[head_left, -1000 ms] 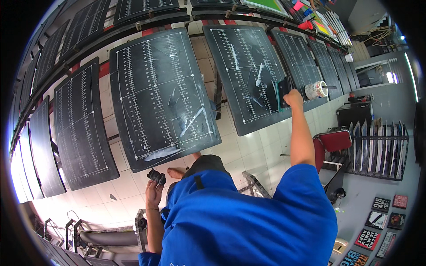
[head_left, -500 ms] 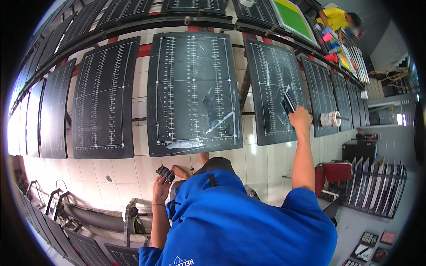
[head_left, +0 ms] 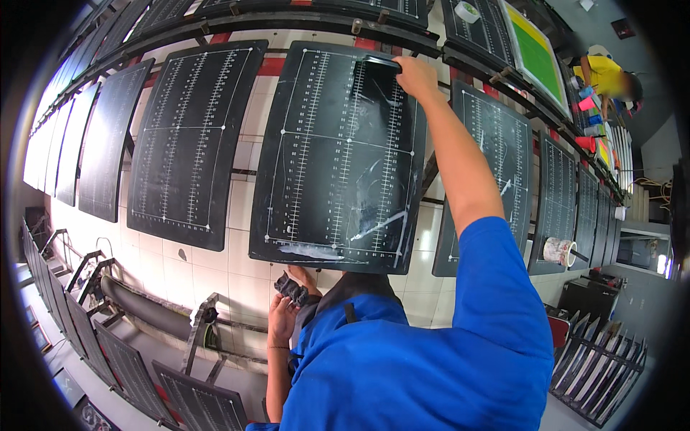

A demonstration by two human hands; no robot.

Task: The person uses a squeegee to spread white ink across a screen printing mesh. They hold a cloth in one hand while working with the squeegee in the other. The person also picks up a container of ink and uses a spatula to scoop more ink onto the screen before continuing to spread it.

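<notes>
My right hand (head_left: 415,76) is stretched out to the far end of the middle black board (head_left: 309,188), closed round a dark squeegee (head_left: 381,65). Its long edge lies against the board's surface or just over it; which of the two I cannot tell. White grid lines and ruler marks cover the board, with whitish smears at its near edge and lower right. Low and close to my body, my left hand (head_left: 281,317) grips a crumpled dark cloth (head_left: 291,289), off the board's near edge.
Similar marked boards (head_left: 194,136) stand in rows on both sides. A stained white tub (head_left: 559,251) sits on a board at right. Beyond a dark rail (head_left: 316,23) lie a tape roll (head_left: 467,11) and a green-yellow framed screen (head_left: 535,54). A person in yellow (head_left: 606,75) is at far right.
My right hand has carried the squeegee from the board on the right to the far end of the middle board. The view has shifted; my left hand still holds the cloth.
</notes>
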